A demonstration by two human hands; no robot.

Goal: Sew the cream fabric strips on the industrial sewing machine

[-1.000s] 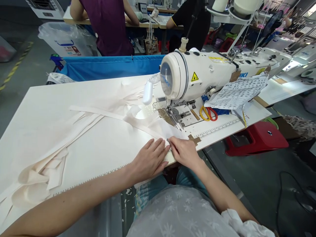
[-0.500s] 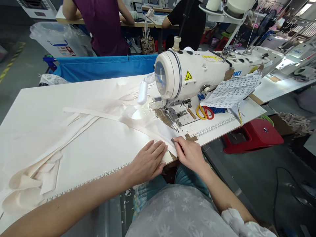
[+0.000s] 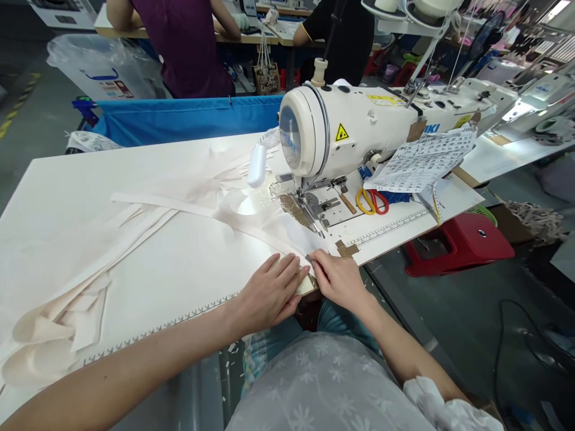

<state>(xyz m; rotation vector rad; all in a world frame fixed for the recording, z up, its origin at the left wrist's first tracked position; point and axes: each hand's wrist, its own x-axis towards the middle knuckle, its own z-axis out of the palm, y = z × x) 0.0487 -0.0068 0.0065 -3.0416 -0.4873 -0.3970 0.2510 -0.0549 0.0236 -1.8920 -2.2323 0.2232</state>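
Note:
My left hand [image 3: 272, 293] lies flat with fingers outstretched on a pale cream fabric strip [image 3: 242, 224] near the table's front edge. My right hand [image 3: 339, 276] is closed in a pinch around a small grey metal piece [image 3: 308, 258], whose tip shows by the strip's near end. The kind of tool cannot be made out, since the fingers cover most of it. From my hands the strip runs back and left across the table, joining sheer white fabric beside the sewing machine [image 3: 350, 126]. Its needle area stands just beyond my hands.
Yellow-and-red-handled scissors [image 3: 372, 202] and a wooden-handled tool [image 3: 347, 203] lie right of the needle. A printed sheet [image 3: 424, 161] leans on the machine. Folded cream strips [image 3: 45, 335] sit at the left. A red stool [image 3: 462, 245] stands on the right; two people work beyond the blue cloth [image 3: 179, 120].
My right hand has shifted slightly left, closer to my left fingertips, and now covers the strip's near end. My left hand stays flat in place. The view has moved a little.

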